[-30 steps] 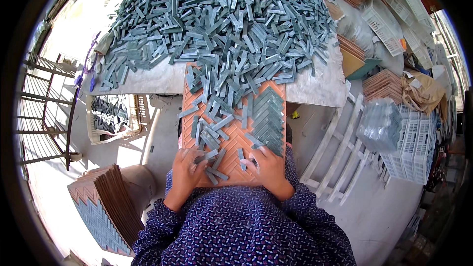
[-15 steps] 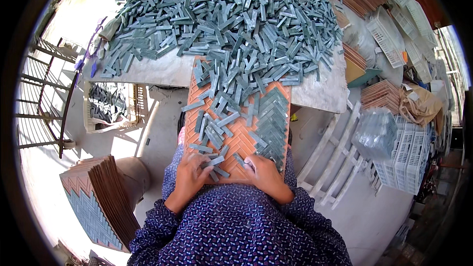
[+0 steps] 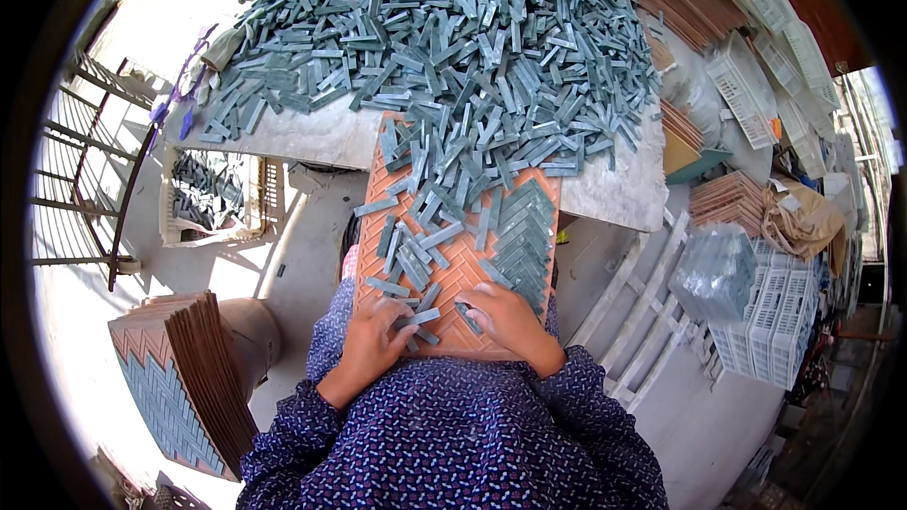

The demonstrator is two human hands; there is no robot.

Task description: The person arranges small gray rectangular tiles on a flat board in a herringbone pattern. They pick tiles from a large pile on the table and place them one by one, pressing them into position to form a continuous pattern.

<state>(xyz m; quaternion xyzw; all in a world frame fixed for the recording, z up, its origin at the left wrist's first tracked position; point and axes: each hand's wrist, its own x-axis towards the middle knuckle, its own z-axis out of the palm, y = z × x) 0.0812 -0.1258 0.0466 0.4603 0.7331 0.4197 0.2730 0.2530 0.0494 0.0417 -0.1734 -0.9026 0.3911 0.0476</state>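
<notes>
An orange herringbone-grooved tray (image 3: 444, 326) lies across my lap, its far end at the table. Grey-green stone strips fill a zigzag section (image 3: 525, 236) along its right side. Near the tray's front left, my left hand (image 3: 373, 335) pinches a stone strip (image 3: 419, 318) between thumb and fingers, with other loose strips beside it. My right hand (image 3: 510, 321) is closed on another strip (image 3: 466, 314), low over bare grooves below the laid section; its fingers partly hide that strip. More loose strips (image 3: 408, 255) lie scattered on the tray's left half.
A large heap of stone strips (image 3: 444, 28) covers the pale table (image 3: 312, 137) and spills onto the tray. At left stand a crate of dark strips (image 3: 260, 198), a metal rack (image 3: 85, 179) and stacked trays (image 3: 179, 378). White plastic crates (image 3: 765, 321) and a slatted frame (image 3: 633, 312) stand right.
My left thumb and fingers now grip a strip that sticks out to the right. The right hand has shifted slightly up and left, and its strip has turned and is more covered by the fingers.
</notes>
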